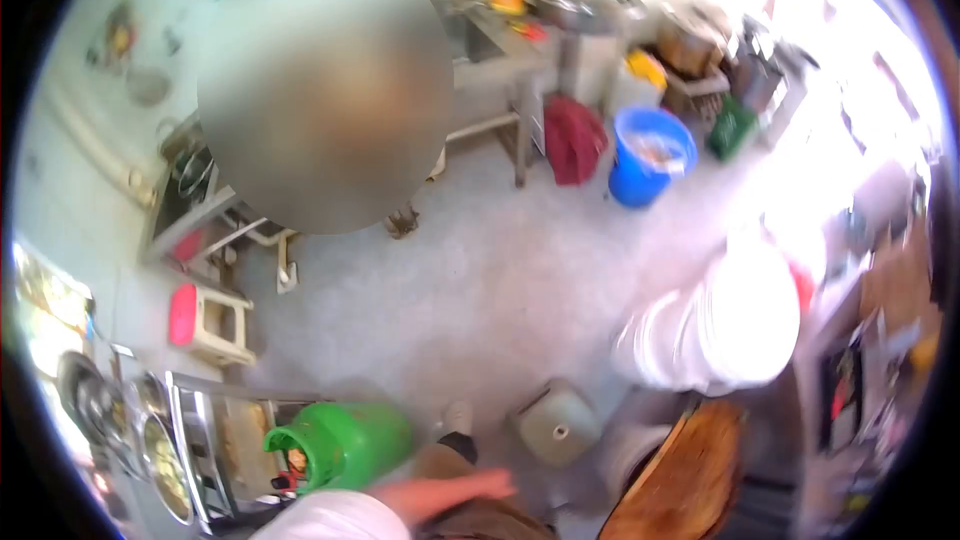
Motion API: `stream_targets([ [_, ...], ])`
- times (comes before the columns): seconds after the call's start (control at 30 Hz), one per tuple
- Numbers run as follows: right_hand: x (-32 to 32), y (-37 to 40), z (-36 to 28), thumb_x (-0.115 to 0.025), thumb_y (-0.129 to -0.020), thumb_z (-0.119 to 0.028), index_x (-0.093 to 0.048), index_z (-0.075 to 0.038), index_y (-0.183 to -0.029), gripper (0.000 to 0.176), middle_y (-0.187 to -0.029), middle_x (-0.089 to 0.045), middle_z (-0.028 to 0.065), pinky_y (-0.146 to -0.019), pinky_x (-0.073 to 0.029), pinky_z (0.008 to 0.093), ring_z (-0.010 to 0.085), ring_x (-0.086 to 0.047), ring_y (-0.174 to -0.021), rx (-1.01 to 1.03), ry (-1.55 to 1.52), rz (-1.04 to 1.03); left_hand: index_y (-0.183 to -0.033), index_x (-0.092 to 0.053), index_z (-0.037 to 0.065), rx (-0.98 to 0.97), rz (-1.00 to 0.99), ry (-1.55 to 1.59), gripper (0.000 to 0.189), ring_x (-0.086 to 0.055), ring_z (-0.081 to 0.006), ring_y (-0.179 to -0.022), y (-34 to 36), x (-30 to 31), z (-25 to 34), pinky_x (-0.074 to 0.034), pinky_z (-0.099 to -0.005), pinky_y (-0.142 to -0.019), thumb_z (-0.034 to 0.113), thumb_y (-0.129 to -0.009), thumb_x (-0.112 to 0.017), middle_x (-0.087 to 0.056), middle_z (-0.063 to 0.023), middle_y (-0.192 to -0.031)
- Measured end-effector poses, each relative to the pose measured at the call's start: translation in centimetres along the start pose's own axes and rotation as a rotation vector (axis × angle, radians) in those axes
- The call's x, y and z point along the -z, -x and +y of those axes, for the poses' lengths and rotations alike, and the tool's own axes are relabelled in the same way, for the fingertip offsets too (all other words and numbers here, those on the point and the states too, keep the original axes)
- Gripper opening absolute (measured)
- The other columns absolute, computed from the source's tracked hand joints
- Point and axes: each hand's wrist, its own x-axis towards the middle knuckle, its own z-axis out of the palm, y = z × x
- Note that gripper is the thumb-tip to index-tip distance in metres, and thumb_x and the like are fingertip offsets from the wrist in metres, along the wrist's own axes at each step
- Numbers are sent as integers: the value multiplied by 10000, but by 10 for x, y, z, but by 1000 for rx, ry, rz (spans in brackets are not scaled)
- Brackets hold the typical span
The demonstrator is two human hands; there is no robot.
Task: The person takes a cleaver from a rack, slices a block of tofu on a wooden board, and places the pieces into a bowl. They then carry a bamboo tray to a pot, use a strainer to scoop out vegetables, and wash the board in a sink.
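Observation:
One of my hands, on the forearm that comes from the white sleeve at the bottom, lies low over my dark trousers. It looks like my left hand; its fingers are blurred, and nothing can be made out in it. A green gas cylinder stands to its left, and a square grey-green stool is to its right. My right hand does not show. A wooden board lies at the lower right.
A blue bucket and a dark red cloth are by the counter. White buckets stand at the right, a red-topped stool at the left. A large blurred circle hides the upper left.

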Motion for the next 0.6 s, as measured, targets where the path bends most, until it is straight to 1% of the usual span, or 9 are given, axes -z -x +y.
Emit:
stream_targets([
  [0.07, -69, 15, -95, -607, -957, -302, -700, 4, -1036, 329, -901, -700, 178, -695, -533, 332, 228, -669, -777, -57, -143, -286, -1133, -692, 62, 39, 17, -82, 567, -648, -378, -1046, 94, 92, -27, -507, -530, -886, 543, -859, -566, -669, -215, -1147],
  [0.13, -143, 28, -186, -601, -957, -308, -694, 0, -1006, 325, -856, -685, 159, -678, -524, 342, 222, -651, -750, -173, -214, -684, -1144, -709, 93, 108, 423, -57, 552, -626, -378, -1107, 117, 88, -117, -466, -530, -953, 536, -851, -556, -663, -232, -1162],
  [0.3, -246, 21, -326, -586, -956, -322, -680, -10, -932, 327, -743, -647, 113, -636, -503, 368, 206, -608, -683, -298, -146, -1255, -975, -740, -10, 324, -161, 406, 465, -620, -416, -1077, 142, 206, -200, -472, -495, -938, 399, -881, -540, -666, -272, -1127],
  [0.4, -313, -49, -395, -577, -955, -331, -671, -15, -887, 336, -674, -624, 85, -610, -490, 383, 196, -581, -642, -121, -148, -1221, -1231, -593, -51, 318, 394, 451, 509, -590, -424, -1141, 114, 302, -207, -468, -499, -968, 317, -883, -540, -611, -278, -1229],
  [0.43, -350, -85, -432, -599, -931, -341, -650, 0, -754, 388, -590, -545, 42, -546, -442, 396, 164, -514, -564, 221, -280, -1075, -1329, -522, -20, 403, 385, 455, 564, -559, -427, -1189, 129, 382, -175, -453, -498, -1001, 325, -885, -565, -588, -271, -1270],
  [0.47, -399, -114, -470, -613, -900, -307, -656, 31, -967, 347, -791, -668, 211, -692, -509, 437, 303, -672, -749, 149, -219, -1026, -1302, -557, -1, 297, 646, 455, 537, -555, -425, -1194, 115, 415, -180, -448, -490, -1006, 325, -879, -604, -595, -269, -1260],
  [0.5, -397, -148, -568, -615, -890, -302, -649, 37, -1020, 365, -867, -670, 239, -721, -515, 443, 371, -667, -817, 345, -232, -907, -1288, -565, -2, 247, 750, 430, 534, -559, -429, -1178, 114, 463, -176, -452, -490, -998, 331, -875, -623, -600, -264, -1251],
  [0.53, -439, -170, -631, -651, -873, -247, -658, 29, -897, 277, -725, -652, 184, -615, -486, 389, 266, -624, -662, 497, -435, -693, -1273, -573, -2, 198, 869, 402, 531, -564, -433, -1163, 116, 516, -174, -456, -489, -990, 337, -871, -643, -604, -259, -1242],
  [0.6, -513, -213, -764, -691, -856, -235, -640, -15, -1059, 304, -849, -676, 175, -713, -515, 408, 291, -652, -768, 632, -558, -727, -1228, -586, -14, 154, 1079, 315, 497, -569, -428, -1139, 116, 588, -177, -462, -490, -974, 328, -873, -650, -604, -252, -1234],
])
